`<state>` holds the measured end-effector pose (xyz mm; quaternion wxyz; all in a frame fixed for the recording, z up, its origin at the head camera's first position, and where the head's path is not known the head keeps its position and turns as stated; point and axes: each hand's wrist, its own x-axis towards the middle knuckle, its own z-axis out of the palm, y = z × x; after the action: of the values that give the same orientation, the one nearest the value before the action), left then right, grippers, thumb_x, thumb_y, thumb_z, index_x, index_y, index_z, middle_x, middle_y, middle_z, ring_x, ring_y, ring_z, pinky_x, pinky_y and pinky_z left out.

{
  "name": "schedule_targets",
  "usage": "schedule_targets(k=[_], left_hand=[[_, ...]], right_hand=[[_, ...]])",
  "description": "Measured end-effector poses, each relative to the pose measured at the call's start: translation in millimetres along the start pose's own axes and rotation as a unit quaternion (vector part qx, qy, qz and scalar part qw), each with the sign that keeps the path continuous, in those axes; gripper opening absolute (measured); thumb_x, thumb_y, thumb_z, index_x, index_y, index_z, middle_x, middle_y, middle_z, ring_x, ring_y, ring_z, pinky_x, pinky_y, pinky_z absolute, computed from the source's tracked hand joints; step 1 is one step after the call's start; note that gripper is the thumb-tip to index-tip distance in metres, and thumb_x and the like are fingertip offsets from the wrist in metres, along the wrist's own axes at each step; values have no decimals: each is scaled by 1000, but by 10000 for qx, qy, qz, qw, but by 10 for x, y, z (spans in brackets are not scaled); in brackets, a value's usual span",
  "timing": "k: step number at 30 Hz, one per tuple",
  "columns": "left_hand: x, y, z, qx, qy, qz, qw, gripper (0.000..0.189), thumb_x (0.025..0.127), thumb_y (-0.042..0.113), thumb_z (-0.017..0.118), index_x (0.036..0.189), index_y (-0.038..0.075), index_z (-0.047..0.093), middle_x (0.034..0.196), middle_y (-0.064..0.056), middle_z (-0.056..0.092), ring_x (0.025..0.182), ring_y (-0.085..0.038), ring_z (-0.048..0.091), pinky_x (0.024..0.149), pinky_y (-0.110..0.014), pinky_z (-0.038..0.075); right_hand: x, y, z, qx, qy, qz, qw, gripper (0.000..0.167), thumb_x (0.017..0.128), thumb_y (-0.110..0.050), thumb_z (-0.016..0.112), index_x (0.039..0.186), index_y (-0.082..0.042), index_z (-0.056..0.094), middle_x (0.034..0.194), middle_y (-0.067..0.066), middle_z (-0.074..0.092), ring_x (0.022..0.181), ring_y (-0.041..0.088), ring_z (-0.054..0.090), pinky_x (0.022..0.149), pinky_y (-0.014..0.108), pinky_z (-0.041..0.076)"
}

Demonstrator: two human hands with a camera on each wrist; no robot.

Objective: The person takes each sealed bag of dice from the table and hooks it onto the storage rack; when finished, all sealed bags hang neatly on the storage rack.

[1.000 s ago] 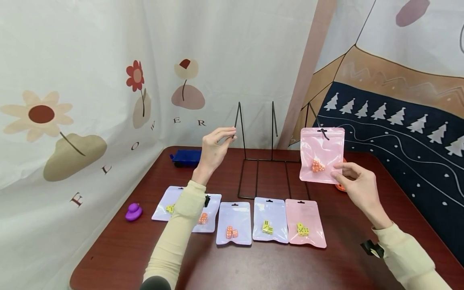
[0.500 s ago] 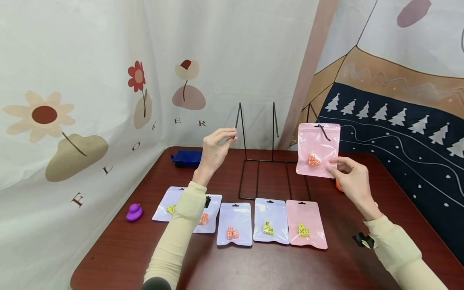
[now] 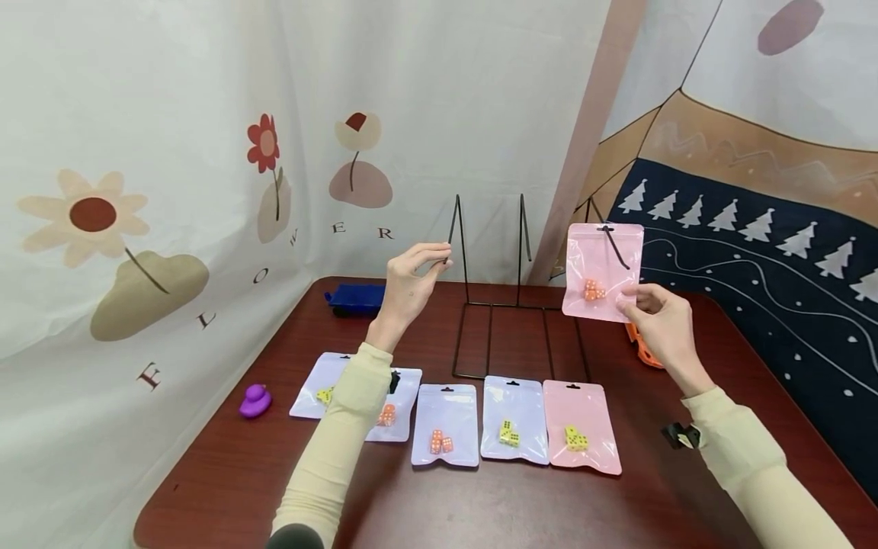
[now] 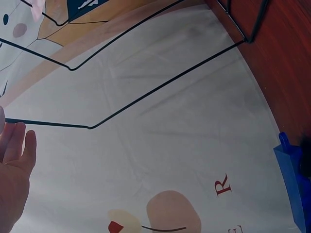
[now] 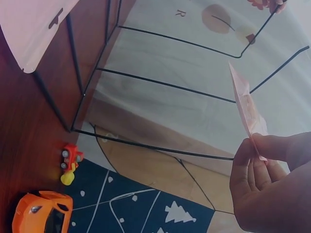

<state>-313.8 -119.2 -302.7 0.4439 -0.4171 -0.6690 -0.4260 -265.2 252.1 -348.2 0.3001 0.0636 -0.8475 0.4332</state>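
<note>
Pink zip bag (image 3: 581, 255), orange dice (image 3: 594, 290) inside: pinched by right hand (image 3: 661, 320), higher along its hook (image 3: 617, 250) than before. Left hand (image 3: 409, 286): still pinching left hook (image 3: 452, 225). Toy car (image 3: 648, 353): below right hand, more exposed.

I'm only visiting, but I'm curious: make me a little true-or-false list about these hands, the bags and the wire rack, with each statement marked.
1. The right hand holds a pink bag with orange dice inside. True.
2. Each hand holds a bag. False: the left hand pinches the end of a prong of the black wire rack.
3. The purple duck sits left of the row of bags. True.
4. Every bag lying in that row holds orange dice. False: three of them hold yellow dice.
5. An orange toy car stands to the right of the rack. True.
</note>
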Motion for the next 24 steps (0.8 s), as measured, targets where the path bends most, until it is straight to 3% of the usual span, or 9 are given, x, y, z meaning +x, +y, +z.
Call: schedule_targets(k=[5, 14, 24], left_hand=[[55, 156, -36, 14, -35, -60, 10000, 24, 72, -19, 72, 94, -11, 70, 96, -24, 67, 85, -34, 67, 79, -35, 56], [75, 200, -45, 105, -96, -20, 9999, 23, 71, -19, 72, 92, -12, 70, 95, -24, 67, 86, -34, 66, 81, -31, 55], [79, 216, -39, 132, -123, 9, 9998, 23, 71, -19, 72, 92, -12, 69, 94, -27, 66, 86, -37, 65, 81, -33, 55]], right_hand=[[72, 13, 24, 26, 21, 60, 10000, 23, 87, -15, 72, 103, 1, 69, 77, 6, 62, 69, 7, 52, 54, 10, 43], [231, -4, 62, 204, 73, 253, 9994, 25, 86, -13, 72, 106, 2, 69, 79, 2, 62, 69, 4, 53, 52, 10, 44], [356, 32, 180, 410, 71, 127, 9991, 27, 86, -11, 71, 106, 7, 67, 82, 6, 62, 70, 1, 53, 55, 7, 45]])
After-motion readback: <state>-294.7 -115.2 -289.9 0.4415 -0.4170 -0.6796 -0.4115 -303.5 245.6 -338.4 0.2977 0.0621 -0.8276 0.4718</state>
